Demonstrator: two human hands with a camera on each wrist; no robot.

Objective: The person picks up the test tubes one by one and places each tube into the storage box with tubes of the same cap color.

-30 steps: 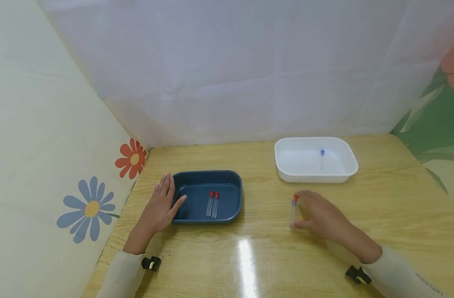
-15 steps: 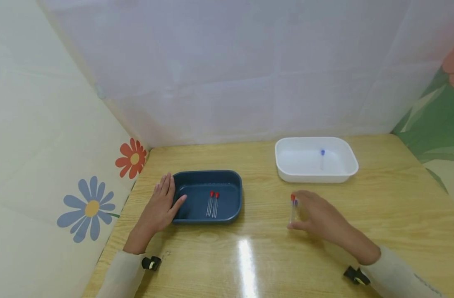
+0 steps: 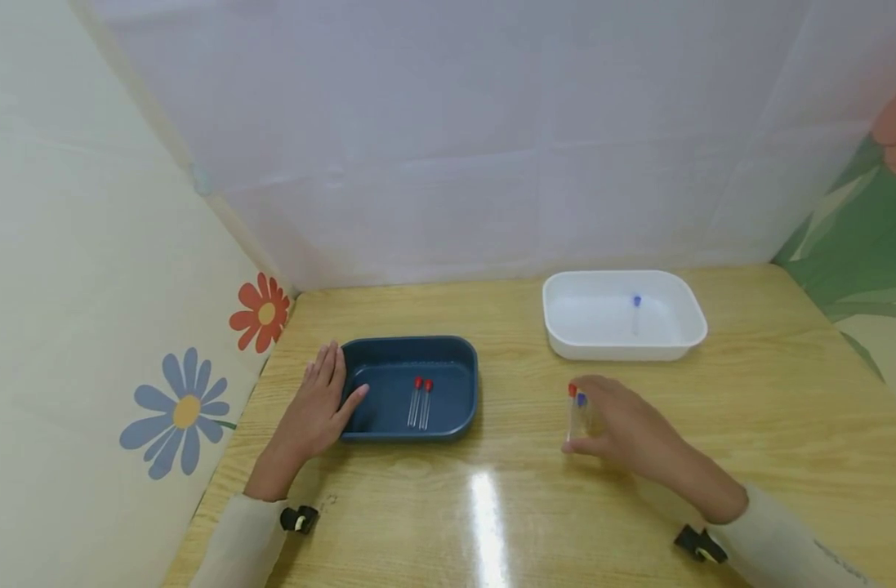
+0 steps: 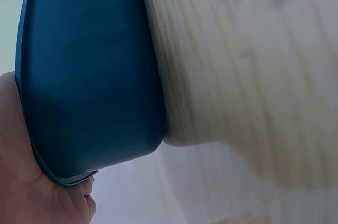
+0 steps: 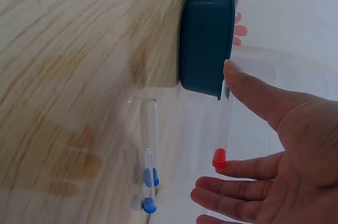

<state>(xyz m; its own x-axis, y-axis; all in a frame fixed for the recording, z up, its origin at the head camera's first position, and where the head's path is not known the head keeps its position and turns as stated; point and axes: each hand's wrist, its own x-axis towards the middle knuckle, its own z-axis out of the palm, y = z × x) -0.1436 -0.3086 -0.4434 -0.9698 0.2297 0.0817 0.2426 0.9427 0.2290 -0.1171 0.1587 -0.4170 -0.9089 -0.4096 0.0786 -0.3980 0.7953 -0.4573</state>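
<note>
My right hand (image 3: 627, 425) holds a clear test tube (image 3: 571, 416) with a red cap between thumb and index finger, by its two ends. The other fingers spread loosely, as the right wrist view shows. On the table beyond the hand lie two blue-capped test tubes (image 5: 152, 139), partly hidden in the head view. My left hand (image 3: 317, 404) grips the left end of the dark blue tray (image 3: 462, 355), its thumb over the rim and its fingers along the outside. Inside that tray two red-capped tubes (image 3: 421, 404) lie side by side.
A white tray (image 3: 565, 347) stands at the back right with one blue-capped tube (image 3: 636, 314) in it. The wooden table (image 3: 521, 376) ends at a pale cloth backdrop (image 3: 448, 204), with a flower-printed sheet (image 3: 146, 286) on the left.
My right hand has shifted slightly left with the red-capped tube, uncovering more of a blue cap behind it. My left hand and both trays have stayed in place.
</note>
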